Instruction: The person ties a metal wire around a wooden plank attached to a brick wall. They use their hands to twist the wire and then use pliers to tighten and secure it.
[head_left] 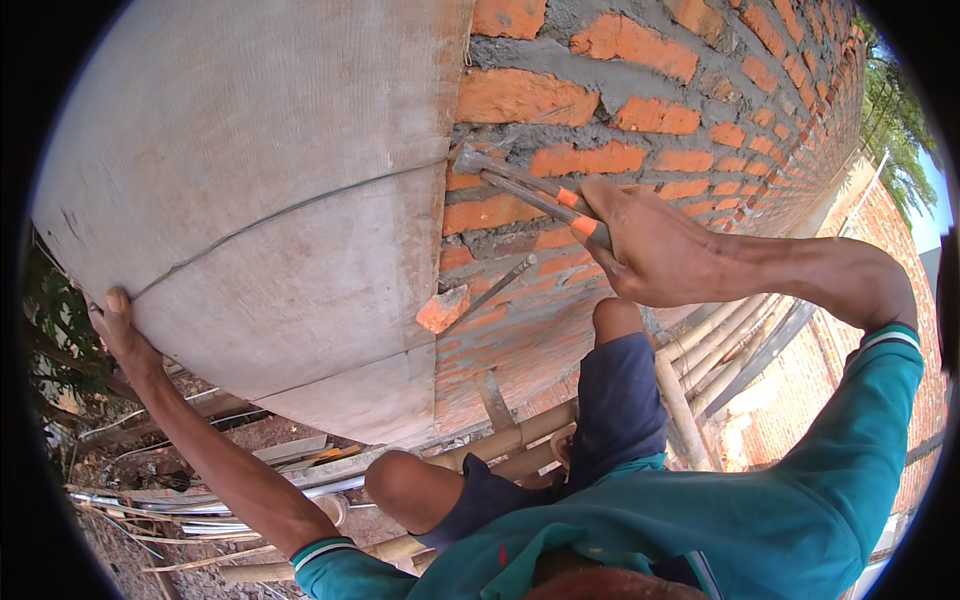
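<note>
My right hand (650, 245) is closed round the grips of long-handled metal pincers (530, 190) with orange bands. Their head touches the wall right at the board's right edge. A large grey board (300, 250) stands flat against the brickwork. My left hand (122, 325) grips the board's far left edge, thumb on its front face and fingers hidden behind. A thin dark wire (270, 217) runs across the board from beside my left thumb to the pincers' head. Below, a broken brick piece (443, 310) sits by a metal rod (490, 293) that sticks out beside the board edge.
The brick wall (630, 115) with grey mortar stretches away to the right. Bamboo poles (520, 430) lie under my bent legs, and more poles (725, 345) are at the right. Rubble, planks and pipes (200, 505) lie below at the left.
</note>
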